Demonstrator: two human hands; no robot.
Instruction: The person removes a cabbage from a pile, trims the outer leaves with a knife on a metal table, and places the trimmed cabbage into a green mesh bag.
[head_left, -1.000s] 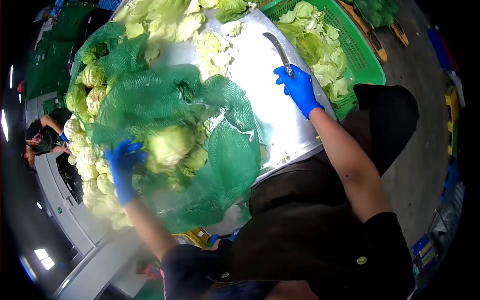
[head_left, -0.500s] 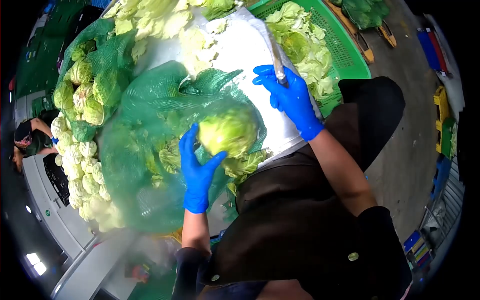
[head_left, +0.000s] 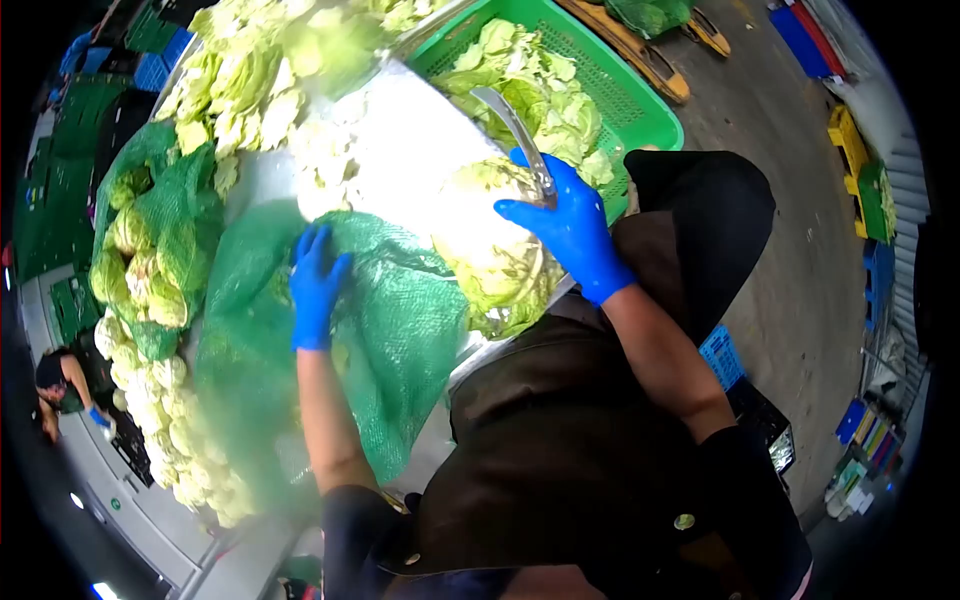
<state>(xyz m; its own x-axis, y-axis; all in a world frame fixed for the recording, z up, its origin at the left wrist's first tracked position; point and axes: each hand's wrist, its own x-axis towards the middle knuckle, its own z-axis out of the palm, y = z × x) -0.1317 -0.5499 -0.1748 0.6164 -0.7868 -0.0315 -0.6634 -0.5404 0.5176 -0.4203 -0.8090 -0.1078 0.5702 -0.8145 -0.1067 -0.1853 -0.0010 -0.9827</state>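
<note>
My right hand point(head_left: 577, 235), in a blue glove, grips a knife point(head_left: 522, 135) with a curved metal blade pointing up and away. Its thumb and palm lie against a pale green cabbage point(head_left: 492, 245) on the near side of the white work surface point(head_left: 410, 125). My left hand point(head_left: 318, 290), also gloved in blue, rests on a green mesh bag point(head_left: 395, 330) with its fingers apart. What lies inside the bag is mostly hidden by mesh and blur. The knife's handle is covered by my right hand.
A green crate point(head_left: 640, 120) of loose leaves stands beyond my right hand. Leaves point(head_left: 240, 80) pile up at the far left. Another mesh bag of cabbages point(head_left: 150, 245) and a row of bare cabbages point(head_left: 165, 420) line the left. A person point(head_left: 65, 385) is further left.
My left hand has left the cabbage and moved left onto the mesh bag. The cabbage now lies nearer my right hand, which touches it. The view has shifted right.
</note>
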